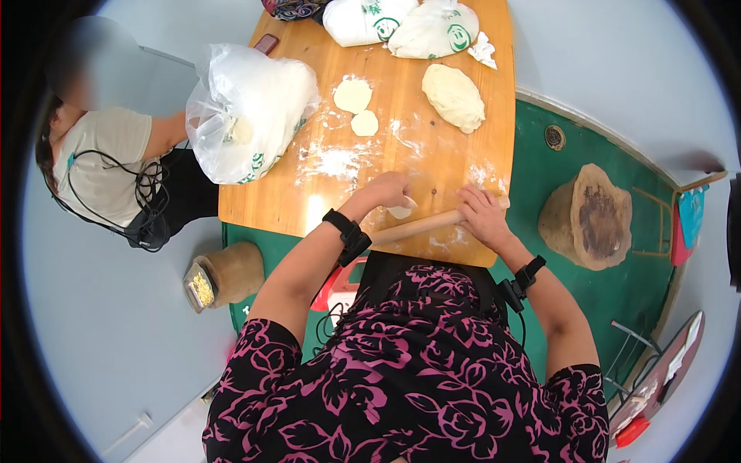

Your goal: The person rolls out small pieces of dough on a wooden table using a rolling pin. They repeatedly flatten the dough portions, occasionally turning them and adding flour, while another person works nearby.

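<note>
My left hand [386, 190] holds a small piece of dough [400, 210] at the near edge of the wooden table [270, 201]. Pressing down on the wooden rolling pin [421, 225], which lies slantwise along that edge, is my right hand [480, 214]. Two flattened dough rounds [353, 95] [364, 123] lie further back on the floured board. A large lump of dough [454, 96] rests at the far right of the table.
A big plastic bag of flour [247, 108] stands at the table's left. Two white bags [401, 23] lie at the far end. Another person [108, 166] sits at the left. A wooden stump [588, 217] stands on the green floor to the right.
</note>
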Motion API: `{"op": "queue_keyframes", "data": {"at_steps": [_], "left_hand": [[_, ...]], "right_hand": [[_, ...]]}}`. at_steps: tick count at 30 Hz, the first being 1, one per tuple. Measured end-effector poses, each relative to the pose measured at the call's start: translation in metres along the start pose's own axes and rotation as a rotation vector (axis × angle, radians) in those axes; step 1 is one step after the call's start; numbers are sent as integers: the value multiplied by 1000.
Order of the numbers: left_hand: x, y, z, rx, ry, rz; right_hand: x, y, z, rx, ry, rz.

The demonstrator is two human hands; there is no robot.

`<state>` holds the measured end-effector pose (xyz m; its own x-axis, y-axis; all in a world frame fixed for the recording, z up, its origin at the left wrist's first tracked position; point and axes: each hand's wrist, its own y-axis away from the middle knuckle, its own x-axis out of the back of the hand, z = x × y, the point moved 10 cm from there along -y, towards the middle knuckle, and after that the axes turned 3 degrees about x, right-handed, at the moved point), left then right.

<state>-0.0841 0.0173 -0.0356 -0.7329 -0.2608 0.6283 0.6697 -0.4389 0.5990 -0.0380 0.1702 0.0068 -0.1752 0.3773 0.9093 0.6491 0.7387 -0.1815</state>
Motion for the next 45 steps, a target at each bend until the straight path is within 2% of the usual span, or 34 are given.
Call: {"op": "queue_keyframes", "data": {"at_steps": [3, 6, 12, 16, 22, 28, 31, 35, 41, 45], "left_hand": [[-18, 3, -8, 247, 747, -131], [-17, -1, -25, 260, 560, 70], [-14, 4, -27, 202, 328, 254], [-14, 0, -35, 245, 407, 234], [3, -3, -31, 239, 312, 309], [0, -2, -32, 236, 325, 299], [0, -1, -32, 244, 306, 298], [3, 0, -32, 246, 305, 311], [-3, 1, -35, 257, 314, 299], [3, -1, -25, 260, 230, 257]], "right_hand": [[6, 5, -3, 13, -23, 3], [14, 2, -5, 14, -51, 27], [9, -11, 6, 32, -12, 57], [0, -31, 10, 88, 58, -22], [-3, -69, 27, -39, 169, -76], [-3, -25, 6, 25, 141, -113], [-8, -48, 21, -63, 223, -144], [-8, -71, 30, -52, 151, -83], [-7, -26, 11, -5, 139, -137], [-3, -63, 23, -80, 165, -85]]}}
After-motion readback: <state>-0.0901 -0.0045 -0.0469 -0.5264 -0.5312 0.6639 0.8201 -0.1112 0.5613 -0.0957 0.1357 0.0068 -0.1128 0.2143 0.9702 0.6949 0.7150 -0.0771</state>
